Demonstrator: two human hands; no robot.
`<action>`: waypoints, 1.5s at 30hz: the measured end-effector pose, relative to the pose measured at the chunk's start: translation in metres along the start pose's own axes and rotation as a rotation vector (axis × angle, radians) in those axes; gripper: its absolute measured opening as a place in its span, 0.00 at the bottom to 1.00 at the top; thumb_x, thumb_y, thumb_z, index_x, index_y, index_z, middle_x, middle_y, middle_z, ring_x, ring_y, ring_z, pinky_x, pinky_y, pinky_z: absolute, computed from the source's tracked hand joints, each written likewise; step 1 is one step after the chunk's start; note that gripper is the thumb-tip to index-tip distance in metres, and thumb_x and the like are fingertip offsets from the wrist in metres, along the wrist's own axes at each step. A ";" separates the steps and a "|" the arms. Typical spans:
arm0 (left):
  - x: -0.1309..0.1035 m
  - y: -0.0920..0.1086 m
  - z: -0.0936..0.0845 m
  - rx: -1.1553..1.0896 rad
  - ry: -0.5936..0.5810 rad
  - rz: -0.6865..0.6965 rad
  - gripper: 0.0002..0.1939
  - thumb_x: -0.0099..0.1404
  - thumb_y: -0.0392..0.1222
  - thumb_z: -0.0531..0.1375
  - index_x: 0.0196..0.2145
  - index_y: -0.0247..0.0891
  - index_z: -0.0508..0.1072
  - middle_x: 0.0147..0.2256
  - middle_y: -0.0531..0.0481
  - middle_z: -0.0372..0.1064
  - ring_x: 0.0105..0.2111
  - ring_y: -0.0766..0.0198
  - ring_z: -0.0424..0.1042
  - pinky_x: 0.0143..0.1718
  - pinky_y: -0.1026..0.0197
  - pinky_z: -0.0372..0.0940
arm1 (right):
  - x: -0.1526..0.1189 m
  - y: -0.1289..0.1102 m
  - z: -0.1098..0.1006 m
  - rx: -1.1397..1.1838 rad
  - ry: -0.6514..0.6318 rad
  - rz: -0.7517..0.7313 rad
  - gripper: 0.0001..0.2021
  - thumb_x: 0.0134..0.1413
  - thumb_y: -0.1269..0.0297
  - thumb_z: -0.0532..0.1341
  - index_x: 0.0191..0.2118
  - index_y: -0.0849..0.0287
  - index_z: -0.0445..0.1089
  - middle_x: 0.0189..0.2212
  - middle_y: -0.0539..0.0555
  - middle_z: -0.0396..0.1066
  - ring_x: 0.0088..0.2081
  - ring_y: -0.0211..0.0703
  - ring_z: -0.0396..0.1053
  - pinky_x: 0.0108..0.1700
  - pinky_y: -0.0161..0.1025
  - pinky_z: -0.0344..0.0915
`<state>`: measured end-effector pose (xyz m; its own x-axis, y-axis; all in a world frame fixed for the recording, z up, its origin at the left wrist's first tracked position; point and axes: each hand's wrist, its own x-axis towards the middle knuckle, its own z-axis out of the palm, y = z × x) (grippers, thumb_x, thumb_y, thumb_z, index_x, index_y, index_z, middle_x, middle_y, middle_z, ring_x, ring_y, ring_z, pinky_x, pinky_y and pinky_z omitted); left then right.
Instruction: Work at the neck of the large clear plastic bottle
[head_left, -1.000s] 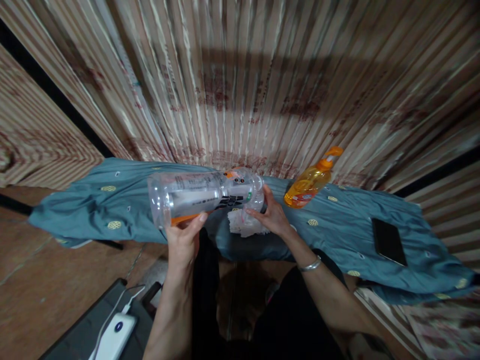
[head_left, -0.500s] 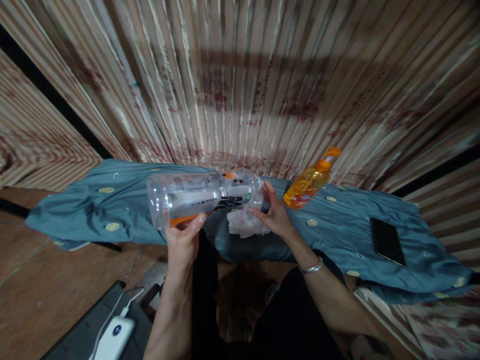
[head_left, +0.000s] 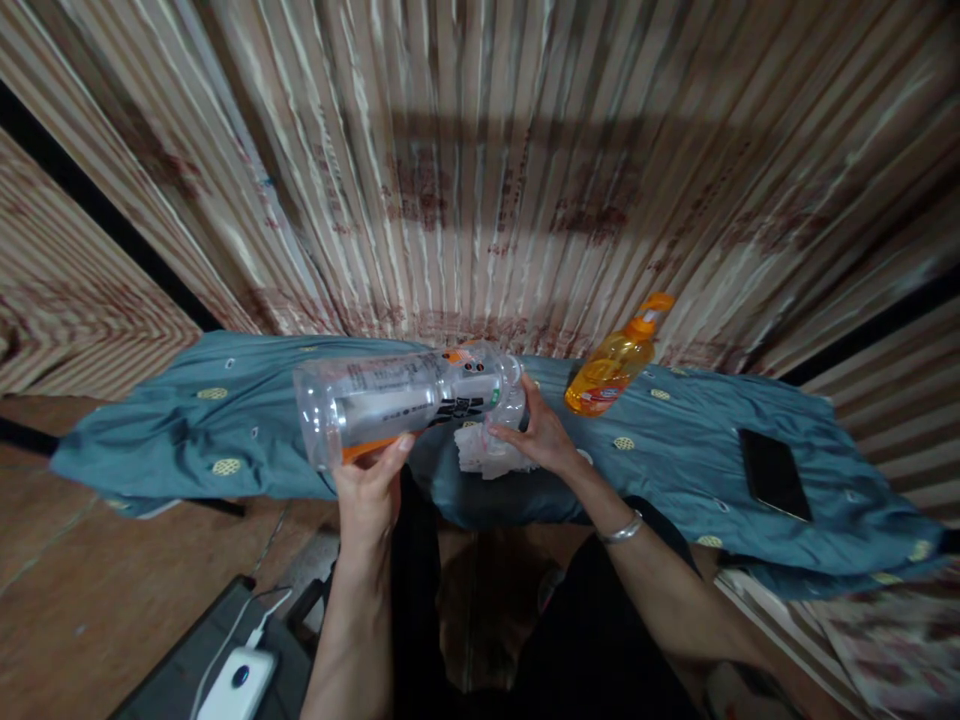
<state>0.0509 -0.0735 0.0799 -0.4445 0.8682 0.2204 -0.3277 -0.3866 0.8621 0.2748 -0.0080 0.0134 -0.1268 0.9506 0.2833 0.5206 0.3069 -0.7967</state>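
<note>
A large clear plastic bottle (head_left: 397, 392) with a silver, black and orange label lies sideways in the air above the cloth. My left hand (head_left: 373, 478) grips its wide base end from below, thumb along the label. At the neck end, my right hand (head_left: 536, 425) has its fingers closed around a small clear plastic piece (head_left: 510, 408), its edges hard to make out. Under that piece is a crumpled whitish plastic wrapper (head_left: 487, 452). A pump bottle of orange liquid (head_left: 609, 370) stands to the right of my right hand.
A teal patterned cloth (head_left: 270, 400) covers the narrow table. A black phone (head_left: 775, 474) lies at its right. Striped curtain (head_left: 480, 180) hangs behind. At the lower left, a white power bank (head_left: 238, 684) with a cable rests on a dark surface (head_left: 172, 650).
The view has shifted slightly. The fingers of my right hand have moved a little down at the bottle's neck end. My left hand keeps its hold.
</note>
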 end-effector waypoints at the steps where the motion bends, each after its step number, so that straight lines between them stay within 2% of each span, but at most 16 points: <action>1: 0.000 -0.001 -0.001 0.001 0.005 0.004 0.45 0.39 0.50 0.78 0.56 0.39 0.72 0.35 0.47 0.79 0.31 0.58 0.79 0.45 0.50 0.75 | 0.000 0.000 0.001 -0.012 -0.001 0.010 0.52 0.45 0.51 0.73 0.72 0.53 0.47 0.67 0.62 0.60 0.65 0.61 0.63 0.65 0.61 0.60; 8: -0.002 -0.006 -0.003 0.002 0.037 0.003 0.44 0.39 0.49 0.78 0.55 0.41 0.73 0.31 0.50 0.78 0.31 0.58 0.79 0.46 0.50 0.74 | 0.000 -0.001 0.001 -0.043 -0.005 0.024 0.49 0.47 0.53 0.72 0.71 0.57 0.49 0.67 0.63 0.61 0.66 0.61 0.62 0.66 0.58 0.60; 14: -0.005 -0.006 -0.003 0.019 0.032 0.040 0.45 0.41 0.50 0.77 0.57 0.42 0.71 0.41 0.45 0.79 0.33 0.57 0.79 0.44 0.52 0.75 | -0.001 -0.001 0.001 -0.050 0.005 0.018 0.48 0.48 0.52 0.71 0.71 0.56 0.50 0.66 0.61 0.62 0.65 0.61 0.63 0.66 0.58 0.61; 19: -0.004 -0.006 -0.002 0.004 0.039 0.031 0.44 0.39 0.49 0.78 0.54 0.41 0.72 0.36 0.48 0.79 0.28 0.62 0.77 0.41 0.54 0.75 | -0.001 0.004 0.003 -0.034 0.012 0.001 0.48 0.48 0.51 0.70 0.71 0.57 0.50 0.65 0.62 0.64 0.63 0.60 0.66 0.64 0.58 0.63; 25: -0.002 -0.007 -0.005 0.003 0.037 0.041 0.45 0.39 0.50 0.78 0.56 0.40 0.71 0.39 0.46 0.79 0.31 0.59 0.78 0.42 0.54 0.75 | 0.000 0.008 0.004 -0.014 0.005 -0.006 0.47 0.49 0.49 0.70 0.70 0.58 0.51 0.63 0.62 0.66 0.61 0.59 0.68 0.64 0.56 0.63; 37: 0.001 -0.004 -0.004 -0.009 0.011 0.036 0.43 0.39 0.48 0.78 0.53 0.37 0.73 0.33 0.48 0.78 0.29 0.61 0.78 0.41 0.54 0.76 | -0.001 0.009 0.005 -0.024 0.006 0.000 0.47 0.49 0.50 0.69 0.70 0.61 0.50 0.64 0.64 0.65 0.62 0.60 0.67 0.64 0.56 0.63; 45: 0.005 -0.002 -0.004 0.016 -0.007 0.027 0.43 0.38 0.50 0.78 0.52 0.39 0.73 0.32 0.49 0.78 0.28 0.59 0.79 0.45 0.48 0.76 | -0.001 0.010 0.004 -0.022 0.012 -0.041 0.49 0.47 0.51 0.71 0.70 0.57 0.49 0.65 0.63 0.64 0.62 0.60 0.67 0.64 0.58 0.63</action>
<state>0.0462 -0.0694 0.0773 -0.4471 0.8597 0.2470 -0.3022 -0.4050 0.8629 0.2765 -0.0051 0.0028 -0.1379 0.9368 0.3217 0.5338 0.3439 -0.7726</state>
